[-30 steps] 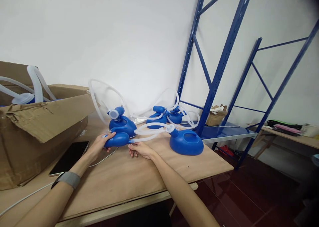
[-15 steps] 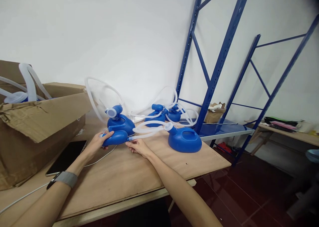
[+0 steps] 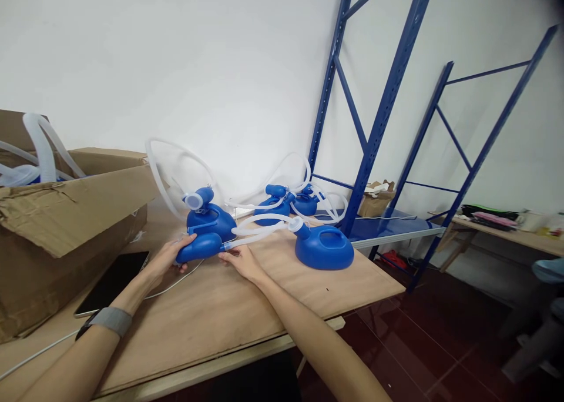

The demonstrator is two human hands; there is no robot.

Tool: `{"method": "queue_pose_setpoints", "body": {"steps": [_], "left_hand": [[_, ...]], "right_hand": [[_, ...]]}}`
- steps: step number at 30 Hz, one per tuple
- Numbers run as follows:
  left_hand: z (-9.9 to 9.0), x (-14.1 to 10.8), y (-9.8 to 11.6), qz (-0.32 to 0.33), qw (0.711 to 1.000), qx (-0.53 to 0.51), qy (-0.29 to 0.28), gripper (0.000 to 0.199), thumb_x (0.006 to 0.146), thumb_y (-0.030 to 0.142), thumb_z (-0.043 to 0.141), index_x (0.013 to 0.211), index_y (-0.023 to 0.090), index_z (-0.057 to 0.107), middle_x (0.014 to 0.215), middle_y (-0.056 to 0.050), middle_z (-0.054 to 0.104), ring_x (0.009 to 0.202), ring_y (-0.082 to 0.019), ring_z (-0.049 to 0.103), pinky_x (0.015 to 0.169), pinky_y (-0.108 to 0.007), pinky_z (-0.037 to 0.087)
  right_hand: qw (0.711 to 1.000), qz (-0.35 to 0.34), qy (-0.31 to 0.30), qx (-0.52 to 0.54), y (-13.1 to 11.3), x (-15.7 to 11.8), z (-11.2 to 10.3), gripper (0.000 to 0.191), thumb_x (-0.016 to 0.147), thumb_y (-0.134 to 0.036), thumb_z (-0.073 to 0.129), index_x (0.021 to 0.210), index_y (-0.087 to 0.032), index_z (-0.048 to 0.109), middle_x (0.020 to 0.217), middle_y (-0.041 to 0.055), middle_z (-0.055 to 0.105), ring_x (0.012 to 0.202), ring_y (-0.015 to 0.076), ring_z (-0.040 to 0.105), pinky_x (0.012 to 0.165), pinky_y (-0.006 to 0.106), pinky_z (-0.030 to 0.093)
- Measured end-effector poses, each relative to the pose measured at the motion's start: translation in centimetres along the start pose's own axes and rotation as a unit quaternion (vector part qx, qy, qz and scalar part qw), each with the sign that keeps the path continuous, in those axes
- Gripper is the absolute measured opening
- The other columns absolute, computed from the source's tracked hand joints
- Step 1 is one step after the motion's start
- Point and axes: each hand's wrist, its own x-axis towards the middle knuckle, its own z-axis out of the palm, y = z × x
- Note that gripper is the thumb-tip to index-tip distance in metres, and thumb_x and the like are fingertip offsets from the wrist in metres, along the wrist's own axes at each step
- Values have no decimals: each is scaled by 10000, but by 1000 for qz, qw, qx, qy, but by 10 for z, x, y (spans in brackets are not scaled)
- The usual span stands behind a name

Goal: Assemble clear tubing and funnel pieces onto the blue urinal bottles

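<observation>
My left hand (image 3: pixel 170 256) is wrapped round the left end of a rounded blue plastic urinal head (image 3: pixel 201 248), held low over the table. At its narrow right end, my right hand (image 3: pixel 240 261) pinches the end of a translucent white hose (image 3: pixel 258 235), where hose and head meet. The hose loops right to the capped neck of a blue urinal bottle (image 3: pixel 324 248) with a moulded handle, upright on the table. Just behind my left hand stands another blue urinal bottle (image 3: pixel 219 221), with its own head resting on top and a hose curling up the wall.
Two more blue bottles (image 3: pixel 271 208) with hoses stand farther back. A cardboard box (image 3: pixel 83 214) holding hoses is at left, beside a dark tablet (image 3: pixel 112 282) and white cable (image 3: pixel 176 287). Blue metal racking (image 3: pixel 383 102) rises at right, beyond the wooden table (image 3: pixel 211 331).
The view has shifted slightly, moving everything a little left in the picture. The left hand has rolled slightly round the urinal head; both hands keep their hold.
</observation>
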Motion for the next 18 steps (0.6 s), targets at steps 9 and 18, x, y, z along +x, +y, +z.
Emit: {"method": "queue_pose_setpoints", "body": {"steps": [9, 18], "left_hand": [[-4, -2, 1, -25, 1000, -9, 12, 603, 742, 684, 732, 1082, 193, 653, 671, 8, 614, 425, -122, 534, 407, -227, 457], [-3, -3, 1, -30, 999, -16, 7, 568, 741, 675, 733, 1020, 186, 656, 607, 20, 581, 430, -131, 535, 412, -233, 477]], "right_hand": [[997, 26, -78, -9, -6, -3, -10, 440, 743, -563, 787, 967, -193, 704, 992, 56, 731, 833, 185, 688, 665, 265, 501], [998, 13, -52, 26, 0, 0, -7, 491, 726, -635, 750, 830, -157, 717, 817, 43, 717, 685, 142, 645, 614, 252, 480]]}}
